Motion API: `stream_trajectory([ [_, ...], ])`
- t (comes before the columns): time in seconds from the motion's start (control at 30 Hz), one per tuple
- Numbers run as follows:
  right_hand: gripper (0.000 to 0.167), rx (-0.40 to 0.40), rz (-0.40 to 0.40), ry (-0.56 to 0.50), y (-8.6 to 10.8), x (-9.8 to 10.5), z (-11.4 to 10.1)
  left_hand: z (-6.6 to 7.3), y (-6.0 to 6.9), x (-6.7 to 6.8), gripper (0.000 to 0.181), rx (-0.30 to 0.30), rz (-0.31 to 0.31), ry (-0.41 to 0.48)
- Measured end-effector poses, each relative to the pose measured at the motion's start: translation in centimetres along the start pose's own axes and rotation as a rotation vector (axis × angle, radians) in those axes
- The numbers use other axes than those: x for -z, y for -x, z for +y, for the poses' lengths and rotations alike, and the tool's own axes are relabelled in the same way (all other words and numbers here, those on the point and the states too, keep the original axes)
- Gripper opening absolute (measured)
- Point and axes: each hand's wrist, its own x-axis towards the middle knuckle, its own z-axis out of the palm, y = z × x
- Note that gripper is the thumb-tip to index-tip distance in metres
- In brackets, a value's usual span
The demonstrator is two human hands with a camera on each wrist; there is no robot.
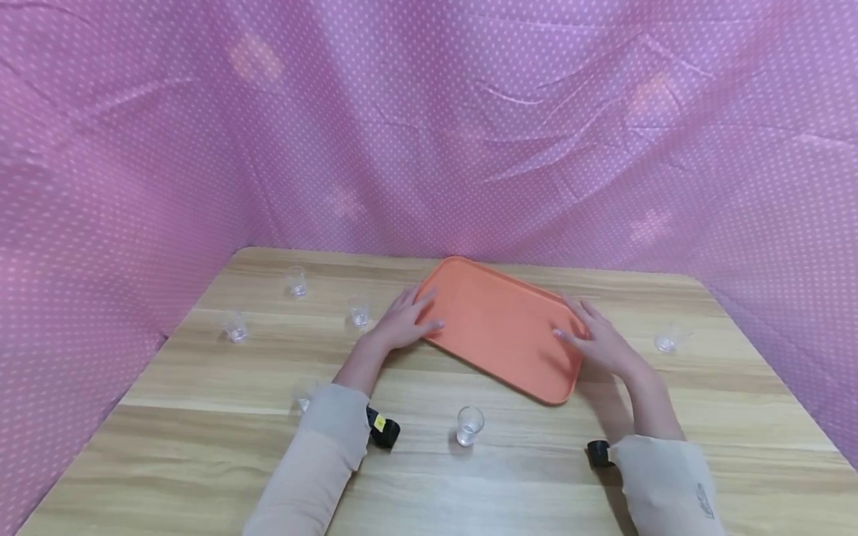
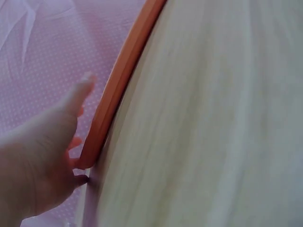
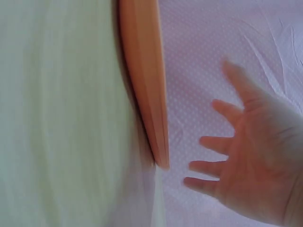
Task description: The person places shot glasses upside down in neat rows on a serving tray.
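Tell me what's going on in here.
A person has their left hand at one end of an orange tray and their right hand at the other, fingers spread. Neither visibly grips it. The tray lies askew on the table. Six clear cups are on the table, off the tray: one cup in front, another on the right, and four to the left, one partly hidden by the left sleeve.

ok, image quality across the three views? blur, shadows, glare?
Head: right hand shadows the orange tray, pale sheen on the front of the tabletop; left wrist: left hand blurs at the thumb tip, wood grain soft; right wrist: thumb tip blurred too, tabletop washed out.
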Motion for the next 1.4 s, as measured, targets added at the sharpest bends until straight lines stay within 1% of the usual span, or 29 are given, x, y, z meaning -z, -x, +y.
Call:
stream_trajectory([
  [0.1,0.08,-0.005,-0.041,-0.016,0.5,0.3,0.8,-0.3,0.2,-0.3,0.073,0.013,-0.01,0.008],
  [0.27,0.087,-0.01,-0.135,-0.058,1.1,0.2,1.6,-0.6,0.3,-0.6,0.073,0.02,-0.018,-0.002],
  [0.4,0.088,-0.006,-0.189,-0.098,1.3,0.0,2.0,-0.2,0.6,-0.6,0.07,0.037,-0.024,-0.004],
  [0.53,0.088,-0.01,-0.209,-0.16,1.2,-0.2,2.4,0.5,1.1,-0.6,0.066,0.054,-0.021,-0.005],
  [0.63,0.087,-0.001,-0.207,-0.23,1.1,-0.2,2.7,1.0,1.4,-0.6,0.063,0.071,-0.014,0.005],
  [0.73,0.086,-0.002,-0.198,-0.296,1.0,-0.4,3.0,1.5,1.7,-0.8,0.062,0.107,-0.009,0.005],
  [0.83,0.084,-0.014,-0.174,-0.331,0.7,-0.6,3.4,2.1,1.9,-1.1,0.06,0.146,-0.006,-0.004],
  [0.9,0.08,-0.02,-0.142,-0.339,0.5,-0.8,3.8,2.6,2.0,-1.2,0.06,0.173,-0.005,-0.003],
  [1.0,0.074,-0.004,-0.087,-0.342,-0.1,-1.3,4.1,3.2,2.1,-1.2,0.059,0.209,-0.005,-0.012],
  [1.07,0.07,0.001,-0.06,-0.329,-0.2,-1.5,4.2,3.6,2.0,-1.2,0.059,0.221,-0.006,-0.032],
  [1.13,0.068,0.003,-0.039,-0.314,-0.2,-1.6,4.2,3.9,2.0,-1.2,0.058,0.22,-0.001,-0.05],
  [1.2,0.068,-0.004,-0.015,-0.28,-0.3,-1.5,4.1,3.8,1.9,-1.2,0.057,0.2,0.036,-0.044],
  [1.27,0.069,-0.016,0.004,-0.26,-0.2,-1.4,4.0,3.4,1.7,-1.1,0.055,0.165,0.1,-0.027],
  [1.33,0.072,-0.027,0.014,-0.262,-0.2,-1.2,3.8,2.7,1.5,-1.2,0.051,0.137,0.185,0.021],
  [1.4,0.075,-0.048,0.008,-0.282,-0.1,-0.9,3.6,1.9,1.3,-1.2,0.047,0.129,0.266,0.098],
])
